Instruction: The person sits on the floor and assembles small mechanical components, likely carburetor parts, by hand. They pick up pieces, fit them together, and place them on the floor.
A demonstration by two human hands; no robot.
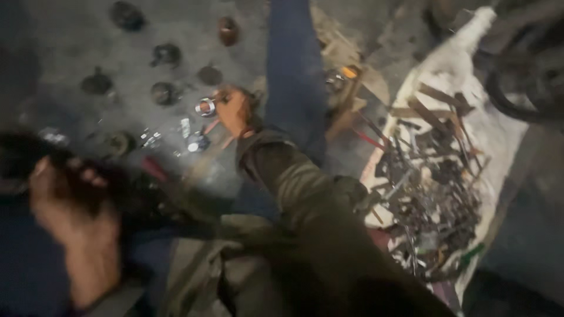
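Right hand (pixel 232 108) grips a small metal socket (pixel 205 107) above the floor (pixel 70 35).

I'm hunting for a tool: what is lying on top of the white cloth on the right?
The white cloth carries a heap of dark metal tools and scrap, with flat rusty bars near its top. Blur hides their kinds, and whatever lies beneath the heap is covered.
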